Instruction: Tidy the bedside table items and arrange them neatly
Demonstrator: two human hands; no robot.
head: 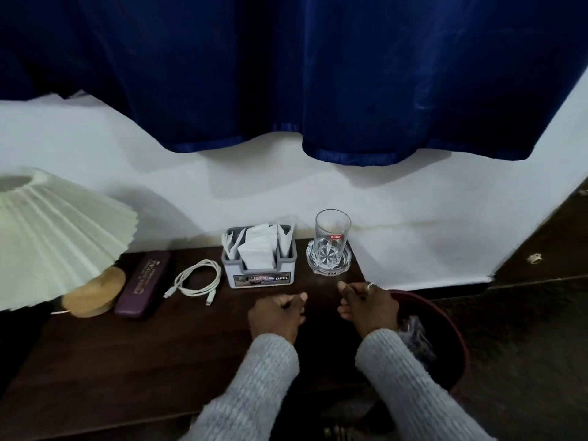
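Along the back of the dark wooden table, from the left of the frame towards the centre, stand a lamp with a tilted pleated shade, a purple case, a coiled white cable, a grey tissue holder and a clear glass on a cut-glass dish. The row already looks fairly orderly. Both hands hover low at centre frame, just in front of the holder and the dish. The left hand is curled into a loose fist with the thumb forward and nothing visible in it. The right hand is curled the same way (a ring shows on one finger) and also seems empty.

The main risk is the glass: it sits close to the table's right rear corner, with a red bin below at lower right. A careless nudge from the right hand could slide the dish off the edge or topple the tall glass. The cable's loose ends could snag a sleeve and drag. The overhanging shade crowds the case, so lifting the case carelessly may bump the lamp
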